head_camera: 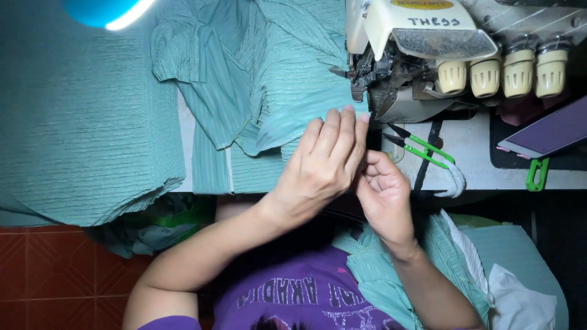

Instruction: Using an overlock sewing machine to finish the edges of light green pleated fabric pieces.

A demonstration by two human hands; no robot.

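Observation:
My left hand (pixel 321 168) lies flat on teal crinkled fabric (pixel 269 91), fingers together, pressing its edge just in front of the presser foot (pixel 367 85) of a cream overlock sewing machine (pixel 428 49). Close beside it, my right hand (pixel 384 195) pinches the same fabric edge between thumb and fingers, below the machine's needle area. The fabric spreads from the machine to the left across the white table (pixel 477 159) and also hangs into my lap (pixel 391 269).
Green-handled thread snips (pixel 428 150) lie on the table right of my hands. Several cream tension knobs (pixel 501 73) line the machine front. A phone (pixel 544 134) and a green clip (pixel 537 176) sit at right. More teal fabric (pixel 79 122) piles at left over a red tiled floor.

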